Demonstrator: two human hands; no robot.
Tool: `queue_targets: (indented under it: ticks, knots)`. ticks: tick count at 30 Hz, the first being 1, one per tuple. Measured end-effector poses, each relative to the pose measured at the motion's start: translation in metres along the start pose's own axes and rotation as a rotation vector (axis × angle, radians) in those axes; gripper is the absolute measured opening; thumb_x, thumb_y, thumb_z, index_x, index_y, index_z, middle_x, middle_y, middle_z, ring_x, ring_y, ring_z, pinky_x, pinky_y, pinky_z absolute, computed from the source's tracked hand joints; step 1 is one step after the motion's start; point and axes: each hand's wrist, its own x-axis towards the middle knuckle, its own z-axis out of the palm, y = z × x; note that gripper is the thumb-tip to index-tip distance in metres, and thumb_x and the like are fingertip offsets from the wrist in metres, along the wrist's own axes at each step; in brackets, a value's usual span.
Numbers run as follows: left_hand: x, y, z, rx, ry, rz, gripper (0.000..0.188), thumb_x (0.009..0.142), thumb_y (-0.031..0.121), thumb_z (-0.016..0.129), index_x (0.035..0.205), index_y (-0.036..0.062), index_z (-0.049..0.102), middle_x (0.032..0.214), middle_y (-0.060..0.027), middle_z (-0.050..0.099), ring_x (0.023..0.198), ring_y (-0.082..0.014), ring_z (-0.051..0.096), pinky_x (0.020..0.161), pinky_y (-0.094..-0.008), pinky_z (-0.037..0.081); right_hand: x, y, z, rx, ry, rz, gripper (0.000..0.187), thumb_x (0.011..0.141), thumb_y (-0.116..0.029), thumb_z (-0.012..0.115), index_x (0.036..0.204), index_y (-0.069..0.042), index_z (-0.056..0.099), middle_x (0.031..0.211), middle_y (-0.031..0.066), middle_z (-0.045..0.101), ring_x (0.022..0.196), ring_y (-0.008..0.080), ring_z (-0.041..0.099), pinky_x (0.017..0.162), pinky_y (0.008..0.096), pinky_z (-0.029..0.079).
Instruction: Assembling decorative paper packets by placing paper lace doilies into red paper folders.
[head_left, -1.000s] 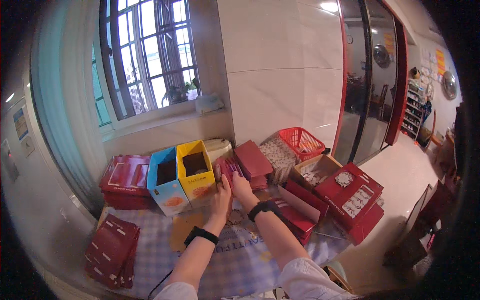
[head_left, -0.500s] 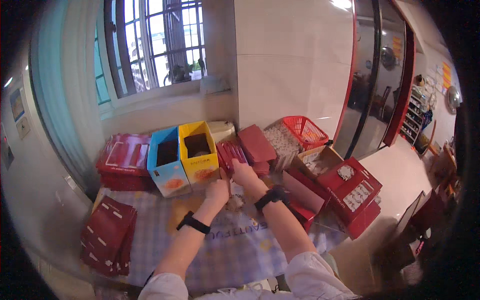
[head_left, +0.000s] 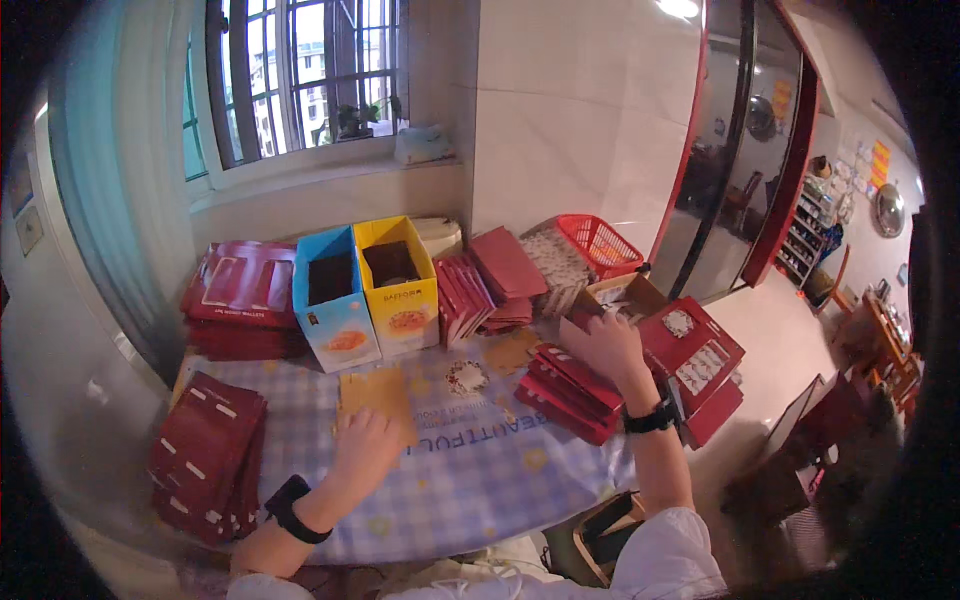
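Observation:
My left hand (head_left: 368,448) lies low over the checked tablecloth (head_left: 440,510), fingers loosely spread and holding nothing. Its fingertips are by a yellow-brown patch (head_left: 375,392). To the right, my right hand (head_left: 606,350) is closed on the edge of a dull red card or sleeve (head_left: 578,342), partly hidden by the fingers. This is just above a fanned stack of dark red folders (head_left: 570,395), beside an open cardboard box (head_left: 628,295). A row of narrow red packets (head_left: 463,298) stands upright against the yellow box (head_left: 400,300).
A blue box (head_left: 335,310) adjoins the yellow one. Piles of dark red packs lie at back left (head_left: 240,290), front left (head_left: 210,450) and far right (head_left: 700,350). Behind are plain red cards (head_left: 508,265), patterned pieces (head_left: 555,270) and a red basket (head_left: 600,245).
Both hands have left the upright red packets at the back. The left came nearer and leftward, opening out; the right moved right to the stack by the cardboard box.

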Motion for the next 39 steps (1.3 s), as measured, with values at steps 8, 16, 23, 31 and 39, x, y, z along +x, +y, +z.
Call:
queue_targets:
  ticks: [8, 16, 23, 31, 39]
  knots:
    - [-0.011, 0.003, 0.001, -0.050, 0.231, -0.001, 0.022, 0.059, 0.019, 0.065, 0.078, 0.0085, 0.057, 0.082, -0.0055, 0.052, 0.088, -0.0225, 0.049, 0.070, -0.0373, 0.037, -0.018, 0.015, 0.013, 0.203, -0.033, 0.089, 0.013, 0.073, -0.014, 0.053, 0.084, -0.008, 0.056, 0.084, 0.0106, 0.058, 0.080, 0.0274, 0.058, 0.066, 0.0384, 0.047]
    - [-0.026, 0.002, -0.010, -0.507, 0.239, -0.143, 0.072, 0.061, 0.024, 0.071, 0.123, 0.0087, 0.038, 0.117, -0.0134, 0.043, 0.108, -0.0290, 0.043, 0.086, -0.0423, 0.036, -0.025, -0.045, -0.040, 0.681, 0.106, -0.261, 0.015, 0.070, -0.010, 0.057, 0.085, -0.006, 0.057, 0.084, 0.0097, 0.057, 0.079, 0.0291, 0.056, 0.066, 0.0373, 0.046]
    - [-0.024, 0.002, -0.020, -0.436, 0.154, 0.313, 0.068, 0.063, 0.022, 0.067, 0.124, 0.0105, 0.039, 0.125, -0.0112, 0.040, 0.116, -0.0262, 0.039, 0.092, -0.0393, 0.035, -0.051, -0.105, -0.024, 1.043, -0.149, -0.756, 0.019, 0.068, -0.004, 0.059, 0.086, -0.005, 0.058, 0.091, 0.0092, 0.057, 0.087, 0.0284, 0.054, 0.077, 0.0369, 0.044]
    - [-0.040, 0.029, -0.005, -0.346, 0.091, 0.647, 0.034, 0.074, 0.016, 0.049, 0.108, 0.0125, 0.054, 0.108, -0.0088, 0.055, 0.100, -0.0218, 0.053, 0.088, -0.0343, 0.042, -0.068, -0.113, 0.005, 0.991, -0.326, -0.952, 0.018, 0.067, 0.000, 0.059, 0.083, -0.008, 0.060, 0.099, 0.0056, 0.059, 0.099, 0.0243, 0.054, 0.082, 0.0346, 0.045]
    - [-0.042, 0.029, 0.007, -0.409, -0.108, 0.696, 0.044, 0.073, 0.024, 0.055, 0.115, 0.0130, 0.049, 0.119, -0.0103, 0.047, 0.110, -0.0241, 0.046, 0.091, -0.0359, 0.041, -0.035, -0.130, 0.009, 0.668, -0.393, -0.658, 0.029, 0.073, -0.020, 0.057, 0.098, -0.007, 0.056, 0.096, 0.0116, 0.057, 0.090, 0.0304, 0.054, 0.076, 0.0367, 0.045]
